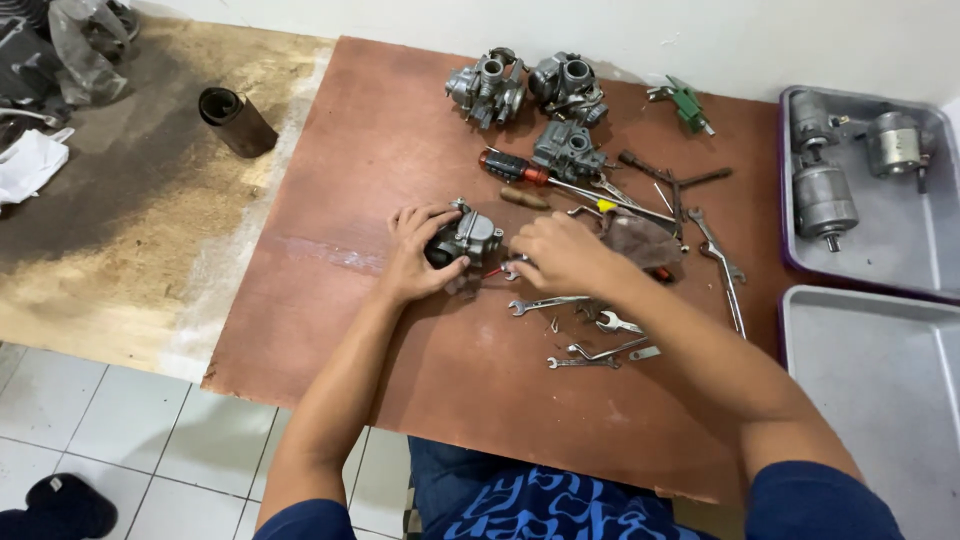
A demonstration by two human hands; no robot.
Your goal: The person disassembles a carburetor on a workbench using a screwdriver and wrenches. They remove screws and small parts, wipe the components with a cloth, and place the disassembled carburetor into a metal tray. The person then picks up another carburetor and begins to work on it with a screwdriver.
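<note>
Head view, frame centre: my left hand [418, 252] is clamping its fingers round the grey carburetor [466, 238], steadying it on the brown board [330, 210], while my right hand [560, 255] is pinching a small wrench [508, 268] against its side.

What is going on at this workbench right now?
A person sits at a reddish-brown wooden board. The left hand grips a small grey metal carburettor resting on the board, while the right hand is at its side with a small metal tool; its exact kind is unclear. Three more grey carburettors, a red-handled screwdriver and loose steel spanners lie nearby. A grey metal tray to the right holds cylindrical grey motor parts.
</note>
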